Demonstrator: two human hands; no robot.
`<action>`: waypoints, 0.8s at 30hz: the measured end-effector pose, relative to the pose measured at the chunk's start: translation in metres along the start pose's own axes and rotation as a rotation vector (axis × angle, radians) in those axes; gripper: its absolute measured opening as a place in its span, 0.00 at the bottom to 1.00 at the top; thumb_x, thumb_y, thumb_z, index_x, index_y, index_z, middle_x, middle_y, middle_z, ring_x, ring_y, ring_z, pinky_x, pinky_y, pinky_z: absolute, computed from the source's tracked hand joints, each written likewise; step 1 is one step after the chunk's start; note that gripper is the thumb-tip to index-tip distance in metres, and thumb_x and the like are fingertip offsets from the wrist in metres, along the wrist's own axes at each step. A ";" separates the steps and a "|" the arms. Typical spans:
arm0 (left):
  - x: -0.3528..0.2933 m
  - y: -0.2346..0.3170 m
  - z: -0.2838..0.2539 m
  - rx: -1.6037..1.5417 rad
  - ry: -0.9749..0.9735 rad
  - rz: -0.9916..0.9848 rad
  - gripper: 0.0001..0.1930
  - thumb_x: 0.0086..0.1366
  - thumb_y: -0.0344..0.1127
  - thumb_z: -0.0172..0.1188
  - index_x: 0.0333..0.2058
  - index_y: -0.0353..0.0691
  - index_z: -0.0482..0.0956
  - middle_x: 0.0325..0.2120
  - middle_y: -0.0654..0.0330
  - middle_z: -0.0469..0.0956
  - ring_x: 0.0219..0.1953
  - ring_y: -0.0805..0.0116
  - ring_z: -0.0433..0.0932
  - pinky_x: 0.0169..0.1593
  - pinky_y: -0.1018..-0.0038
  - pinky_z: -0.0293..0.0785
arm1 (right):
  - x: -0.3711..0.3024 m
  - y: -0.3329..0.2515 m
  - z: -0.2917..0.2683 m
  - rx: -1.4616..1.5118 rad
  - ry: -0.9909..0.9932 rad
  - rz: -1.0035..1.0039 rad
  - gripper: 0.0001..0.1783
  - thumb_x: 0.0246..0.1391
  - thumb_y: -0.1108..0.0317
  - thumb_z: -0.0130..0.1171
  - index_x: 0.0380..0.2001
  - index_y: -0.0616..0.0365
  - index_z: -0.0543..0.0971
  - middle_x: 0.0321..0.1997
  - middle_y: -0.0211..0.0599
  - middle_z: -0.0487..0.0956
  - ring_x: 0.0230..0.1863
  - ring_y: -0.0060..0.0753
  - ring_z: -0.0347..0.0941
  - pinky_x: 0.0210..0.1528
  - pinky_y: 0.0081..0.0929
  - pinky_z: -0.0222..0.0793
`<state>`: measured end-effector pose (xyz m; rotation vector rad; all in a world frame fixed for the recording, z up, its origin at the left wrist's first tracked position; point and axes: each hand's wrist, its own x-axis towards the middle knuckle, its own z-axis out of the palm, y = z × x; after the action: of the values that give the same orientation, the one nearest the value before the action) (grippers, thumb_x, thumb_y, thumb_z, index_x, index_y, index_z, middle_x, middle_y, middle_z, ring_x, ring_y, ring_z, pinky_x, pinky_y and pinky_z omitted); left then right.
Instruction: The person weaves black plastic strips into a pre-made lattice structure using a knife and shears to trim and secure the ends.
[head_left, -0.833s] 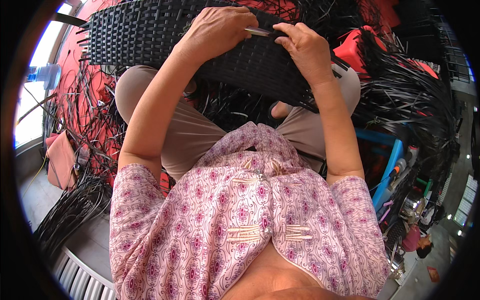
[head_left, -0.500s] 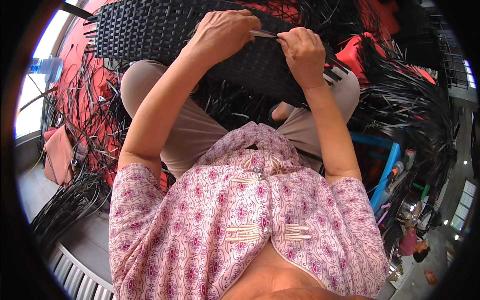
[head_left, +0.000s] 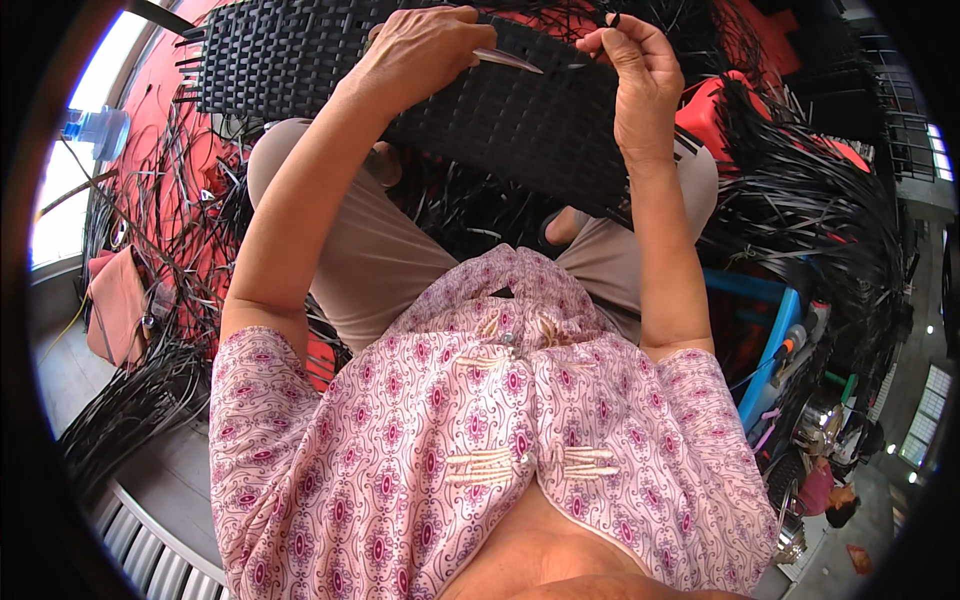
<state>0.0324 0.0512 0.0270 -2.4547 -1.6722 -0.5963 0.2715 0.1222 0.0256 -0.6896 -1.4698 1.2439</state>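
- Blade [head_left: 512,61] juts rightward from our left hand [head_left: 422,48], clasped there, pointing toward our right hand [head_left: 648,90].
- Our right fingers [head_left: 627,57] bunch together; we cannot tell on what.
- Weave [head_left: 540,130] lies beneath both, long axis left to right.
- Since earlier, a gap has opened between blade and right hand.

A black woven panel [head_left: 290,62] lies across the knees [head_left: 277,158]; loose black strips [head_left: 130,408] litter the red-covered floor [head_left: 160,82].
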 end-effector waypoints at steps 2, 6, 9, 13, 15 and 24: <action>0.001 0.001 0.000 0.003 0.012 0.016 0.08 0.63 0.35 0.62 0.41 0.48 0.80 0.33 0.62 0.76 0.40 0.56 0.80 0.40 0.60 0.74 | -0.002 0.002 0.004 0.015 0.009 0.008 0.08 0.66 0.67 0.59 0.43 0.59 0.76 0.34 0.31 0.82 0.35 0.18 0.76 0.42 0.14 0.69; 0.002 0.005 -0.004 0.034 0.021 0.008 0.08 0.63 0.34 0.62 0.41 0.47 0.81 0.32 0.62 0.75 0.40 0.57 0.79 0.41 0.61 0.74 | -0.005 0.015 0.004 0.159 -0.050 -0.033 0.09 0.64 0.71 0.61 0.43 0.65 0.79 0.36 0.39 0.85 0.41 0.27 0.81 0.51 0.22 0.75; 0.006 0.016 -0.010 0.122 0.002 -0.020 0.08 0.62 0.34 0.63 0.41 0.47 0.81 0.32 0.62 0.75 0.39 0.57 0.79 0.41 0.61 0.74 | -0.010 0.016 0.002 0.121 -0.074 0.000 0.08 0.64 0.72 0.60 0.43 0.64 0.79 0.35 0.38 0.84 0.41 0.27 0.81 0.52 0.23 0.75; 0.008 0.011 -0.002 0.051 0.014 0.000 0.09 0.62 0.34 0.64 0.41 0.46 0.81 0.33 0.62 0.76 0.39 0.57 0.80 0.41 0.61 0.74 | -0.016 0.014 -0.003 0.132 -0.075 0.022 0.08 0.64 0.71 0.60 0.41 0.64 0.79 0.31 0.36 0.83 0.38 0.27 0.81 0.50 0.24 0.75; 0.008 0.004 0.000 -0.042 -0.015 -0.004 0.10 0.61 0.35 0.65 0.41 0.46 0.82 0.33 0.63 0.77 0.38 0.57 0.80 0.41 0.61 0.74 | -0.018 0.015 -0.010 0.141 -0.047 0.024 0.08 0.64 0.70 0.60 0.41 0.64 0.79 0.29 0.35 0.82 0.35 0.28 0.80 0.47 0.25 0.75; 0.010 -0.033 0.026 -0.452 -0.063 0.013 0.11 0.58 0.35 0.68 0.40 0.42 0.84 0.33 0.62 0.81 0.37 0.61 0.81 0.42 0.68 0.75 | -0.030 0.008 -0.035 -0.036 0.020 0.230 0.08 0.61 0.67 0.65 0.37 0.61 0.83 0.25 0.26 0.78 0.22 0.12 0.66 0.26 0.11 0.61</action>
<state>0.0125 0.0806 0.0027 -2.8061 -1.6940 -1.0013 0.3113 0.1095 0.0055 -0.9138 -1.4291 1.3826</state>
